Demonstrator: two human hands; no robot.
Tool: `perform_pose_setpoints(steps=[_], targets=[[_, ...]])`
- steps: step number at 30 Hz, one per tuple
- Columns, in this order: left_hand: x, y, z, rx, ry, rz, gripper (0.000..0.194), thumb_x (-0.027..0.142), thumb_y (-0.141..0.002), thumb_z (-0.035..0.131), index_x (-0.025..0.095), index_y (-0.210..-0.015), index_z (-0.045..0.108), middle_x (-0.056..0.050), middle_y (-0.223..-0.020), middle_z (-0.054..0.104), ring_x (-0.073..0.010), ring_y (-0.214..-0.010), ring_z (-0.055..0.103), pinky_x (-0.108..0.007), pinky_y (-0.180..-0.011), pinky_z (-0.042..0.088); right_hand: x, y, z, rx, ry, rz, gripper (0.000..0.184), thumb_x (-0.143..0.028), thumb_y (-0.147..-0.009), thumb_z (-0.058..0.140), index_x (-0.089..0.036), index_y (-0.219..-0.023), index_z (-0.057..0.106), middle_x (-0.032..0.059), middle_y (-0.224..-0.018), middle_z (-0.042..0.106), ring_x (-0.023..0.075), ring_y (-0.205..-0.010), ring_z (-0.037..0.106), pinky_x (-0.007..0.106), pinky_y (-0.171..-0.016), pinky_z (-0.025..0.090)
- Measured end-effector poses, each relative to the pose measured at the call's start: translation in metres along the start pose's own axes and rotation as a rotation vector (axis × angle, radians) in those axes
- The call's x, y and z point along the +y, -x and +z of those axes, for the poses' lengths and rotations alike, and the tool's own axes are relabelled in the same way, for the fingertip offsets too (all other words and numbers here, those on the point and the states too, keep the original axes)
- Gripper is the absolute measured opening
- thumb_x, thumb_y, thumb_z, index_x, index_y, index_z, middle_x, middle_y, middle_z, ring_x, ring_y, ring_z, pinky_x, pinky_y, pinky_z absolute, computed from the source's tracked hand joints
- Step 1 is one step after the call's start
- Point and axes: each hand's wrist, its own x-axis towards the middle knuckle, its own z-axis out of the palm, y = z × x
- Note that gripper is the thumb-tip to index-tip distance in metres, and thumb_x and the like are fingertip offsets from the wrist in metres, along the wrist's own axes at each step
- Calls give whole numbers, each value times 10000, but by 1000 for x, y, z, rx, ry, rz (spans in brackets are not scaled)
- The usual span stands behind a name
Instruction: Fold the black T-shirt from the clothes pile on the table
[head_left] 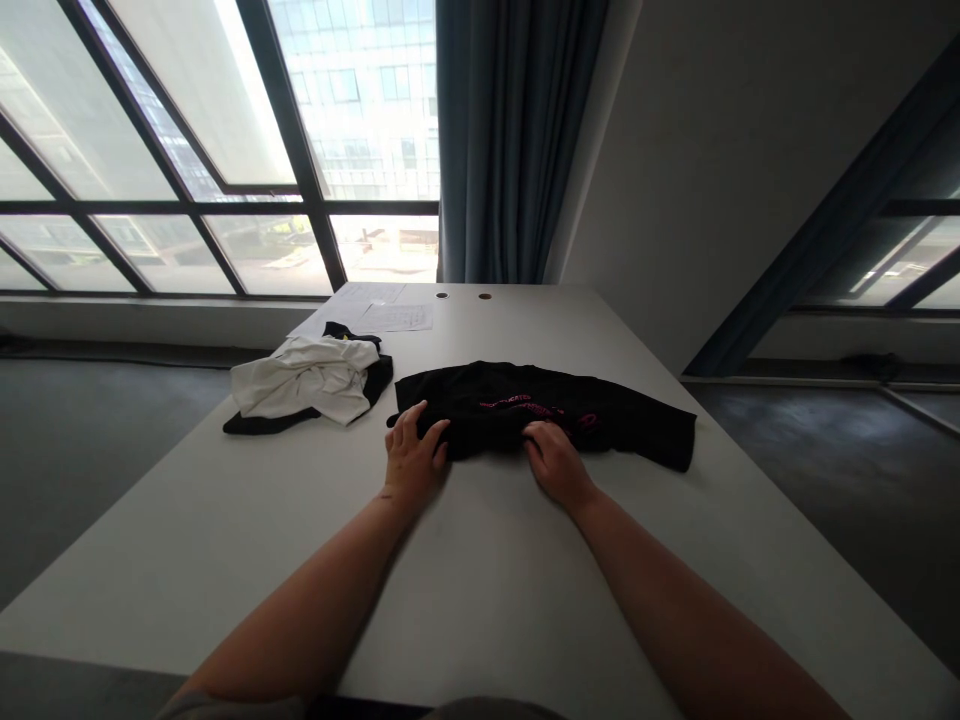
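Note:
A black shirt (495, 385) with pink lettering lies across the white table in a long, bunched band, its right end reaching out flat like a sleeve. At its left end, my left hand (415, 455) rests on the near edge with thumb and fingers apart. My right hand (556, 462) has its fingers curled into the near edge at the middle, pinching the cloth by the print. Part of the lettering is lost in the folds.
Left of the shirt lies a crumpled pile of white cloth (307, 375) and black cloth (270, 423). Printed papers (394, 317) sit at the table's (487, 570) far left, near two round holes. Windows and a blue curtain (510, 140) stand beyond.

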Motion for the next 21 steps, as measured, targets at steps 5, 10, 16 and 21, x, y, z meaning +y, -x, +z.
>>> perform_pose_setpoints(steps=[5, 10, 16, 21], targets=[[4, -3, -8, -45, 100, 96, 106, 251, -958, 606, 247, -999, 704, -86, -1469, 609, -330, -1431, 473, -612, -1242, 151, -16, -3, -22, 38, -93, -39, 146, -226, -1017, 483, -239, -1100, 603, 78, -1043, 702, 239, -986, 670, 406, -931, 538], [2, -2, -16, -130, 338, 175, 183, 206, -1018, 432, 230, -1024, 614, -63, -1258, 733, -224, -1249, 634, -557, -1274, 191, -35, -7, -52, 106, -45, -83, 100, -216, -990, 511, -239, -1026, 602, 89, -1031, 686, 259, -1005, 656, 429, -957, 519], [5, 1, -13, -324, 454, 204, 288, 315, -963, 572, 209, -1229, 599, -98, -1195, 726, -253, -1136, 664, -437, -1055, 492, -38, 5, -50, -63, -76, 135, 166, -288, -1036, 408, -225, -1079, 556, 41, -830, 678, 208, -730, 663, 322, -730, 508], [8, -4, -8, -512, 246, 233, 399, 187, -832, 670, 238, -1227, 652, -81, -1246, 702, -295, -1176, 624, -459, -1009, 477, -34, 3, -46, -360, 64, 203, 211, -403, -999, 496, -224, -1066, 586, 6, -730, 660, 200, -628, 638, 294, -642, 442]])
